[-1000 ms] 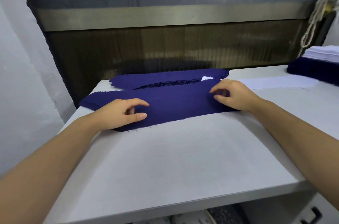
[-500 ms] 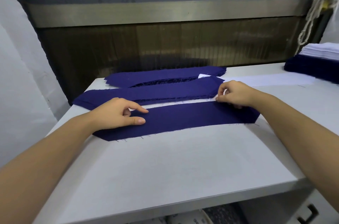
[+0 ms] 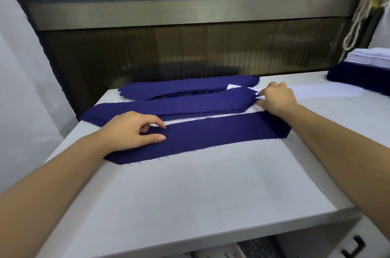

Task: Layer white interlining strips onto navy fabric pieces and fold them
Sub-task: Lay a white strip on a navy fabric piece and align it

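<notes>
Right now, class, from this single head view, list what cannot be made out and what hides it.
Head view throughout.
Right hand: fingertips behind its own knuckles, so what they hold is unclear.
Front navy fabric piece: left end partly under the left hand.
Navy-and-white stack: cut off by the right edge.
Items beneath the table: cut by its front lip and the bottom edge.

White worktable (image 3: 190,205), brushed metal rail (image 3: 190,12) behind, pale cord (image 3: 358,17) at far right, black drawer handle (image 3: 354,246) below.

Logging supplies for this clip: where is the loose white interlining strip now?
The white interlining strip lies flat on the table, far right in the head view, between the right hand and the navy-and-white stack.
</notes>
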Demonstrator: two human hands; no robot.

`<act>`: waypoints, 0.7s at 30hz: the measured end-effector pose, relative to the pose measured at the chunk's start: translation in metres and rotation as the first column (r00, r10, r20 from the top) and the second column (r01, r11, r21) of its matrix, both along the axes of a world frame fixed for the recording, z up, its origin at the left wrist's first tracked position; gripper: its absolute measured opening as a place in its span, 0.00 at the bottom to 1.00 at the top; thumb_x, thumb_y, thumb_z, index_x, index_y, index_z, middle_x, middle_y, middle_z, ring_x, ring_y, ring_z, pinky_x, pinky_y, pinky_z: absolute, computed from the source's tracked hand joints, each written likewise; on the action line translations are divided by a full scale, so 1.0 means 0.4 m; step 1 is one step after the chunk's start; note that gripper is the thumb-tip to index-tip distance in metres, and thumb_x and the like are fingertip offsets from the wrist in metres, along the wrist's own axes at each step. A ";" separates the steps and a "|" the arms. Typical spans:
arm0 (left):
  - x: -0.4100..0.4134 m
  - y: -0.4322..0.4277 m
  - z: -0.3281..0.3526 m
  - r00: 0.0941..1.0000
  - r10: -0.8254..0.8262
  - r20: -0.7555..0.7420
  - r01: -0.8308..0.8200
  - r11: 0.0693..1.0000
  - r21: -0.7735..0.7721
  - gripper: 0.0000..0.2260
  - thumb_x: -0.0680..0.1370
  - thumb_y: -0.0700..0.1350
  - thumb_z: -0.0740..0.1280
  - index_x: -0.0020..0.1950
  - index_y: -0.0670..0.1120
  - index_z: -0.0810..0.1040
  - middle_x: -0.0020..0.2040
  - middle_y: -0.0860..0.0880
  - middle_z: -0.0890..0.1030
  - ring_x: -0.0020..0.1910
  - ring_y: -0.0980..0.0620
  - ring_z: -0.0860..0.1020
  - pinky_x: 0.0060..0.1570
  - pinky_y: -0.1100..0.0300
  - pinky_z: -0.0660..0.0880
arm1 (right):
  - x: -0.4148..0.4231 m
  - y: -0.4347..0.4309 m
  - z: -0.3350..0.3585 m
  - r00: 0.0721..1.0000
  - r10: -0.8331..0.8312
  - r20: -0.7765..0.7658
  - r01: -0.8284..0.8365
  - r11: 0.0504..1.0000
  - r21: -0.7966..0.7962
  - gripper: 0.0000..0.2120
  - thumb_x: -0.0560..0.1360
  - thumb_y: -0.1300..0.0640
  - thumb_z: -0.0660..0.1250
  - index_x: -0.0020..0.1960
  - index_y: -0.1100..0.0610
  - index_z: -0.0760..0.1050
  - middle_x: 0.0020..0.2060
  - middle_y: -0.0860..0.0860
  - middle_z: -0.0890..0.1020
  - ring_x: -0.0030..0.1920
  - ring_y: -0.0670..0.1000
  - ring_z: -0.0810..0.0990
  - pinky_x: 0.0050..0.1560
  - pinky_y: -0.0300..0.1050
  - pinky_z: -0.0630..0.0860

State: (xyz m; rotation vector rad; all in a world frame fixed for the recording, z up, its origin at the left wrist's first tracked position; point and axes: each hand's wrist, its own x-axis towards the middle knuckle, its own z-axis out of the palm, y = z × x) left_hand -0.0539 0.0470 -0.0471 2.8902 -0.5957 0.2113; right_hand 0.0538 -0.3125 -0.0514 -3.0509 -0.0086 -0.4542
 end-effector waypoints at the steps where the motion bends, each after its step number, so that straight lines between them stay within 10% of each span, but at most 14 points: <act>1: 0.001 0.000 -0.001 1.000 -0.011 0.011 0.011 1.000 0.018 0.22 0.68 0.68 0.58 0.58 0.62 0.75 0.39 0.57 0.75 0.38 0.60 0.73 0.40 0.59 0.73 | 0.006 0.002 0.001 1.000 0.004 -0.007 -0.004 1.000 -0.024 0.15 0.79 0.53 0.61 0.63 0.55 0.76 0.63 0.57 0.72 0.63 0.60 0.67 0.60 0.51 0.65; 21: 0.022 0.012 -0.024 0.994 -0.062 0.089 0.061 0.998 0.013 0.14 0.78 0.55 0.60 0.62 0.56 0.76 0.53 0.59 0.71 0.54 0.58 0.68 0.56 0.60 0.67 | 0.055 -0.018 -0.025 0.994 -0.056 0.089 0.004 0.869 0.495 0.12 0.78 0.64 0.58 0.53 0.64 0.79 0.52 0.62 0.81 0.54 0.64 0.76 0.49 0.47 0.71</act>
